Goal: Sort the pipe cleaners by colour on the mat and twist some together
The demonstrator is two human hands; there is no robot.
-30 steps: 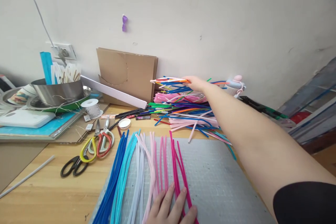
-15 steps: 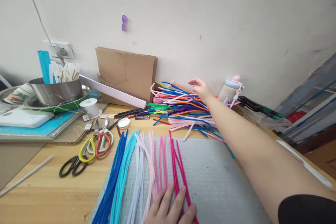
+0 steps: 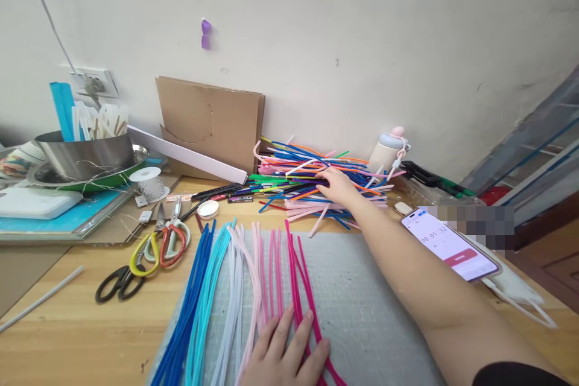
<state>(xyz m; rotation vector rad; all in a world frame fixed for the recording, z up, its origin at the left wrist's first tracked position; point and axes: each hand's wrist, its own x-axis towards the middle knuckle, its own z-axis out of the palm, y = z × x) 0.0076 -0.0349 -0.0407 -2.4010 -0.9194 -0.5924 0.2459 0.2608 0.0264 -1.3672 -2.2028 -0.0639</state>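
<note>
My left hand (image 3: 289,353) lies flat with its fingers spread over the pink and magenta pipe cleaners. These belong to a row sorted by colour: dark blue pipe cleaners (image 3: 186,307), turquoise pipe cleaners (image 3: 208,295), pale grey-white pipe cleaners (image 3: 233,301), light pink pipe cleaners (image 3: 256,289) and magenta pipe cleaners (image 3: 312,295). They rest on a grey cutting mat (image 3: 362,295). At the back, my right hand (image 3: 339,186) is in a mixed pile of pipe cleaners (image 3: 307,211), its fingers closed around dark purple pipe cleaners (image 3: 312,181). The fingertips are partly hidden among the stems.
Several scissors (image 3: 167,244) lie left of the mat, near a wire spool (image 3: 148,183). Cardboard sheets (image 3: 212,126) lean on the wall. A metal pot (image 3: 93,151) stands far left. A bottle (image 3: 384,151) and a phone (image 3: 447,247) are on the right.
My right hand has come down from above the pile into it. My left hand stays on the pink pipe cleaners. The view has shifted slightly, and the phone now shows beside my right arm.
</note>
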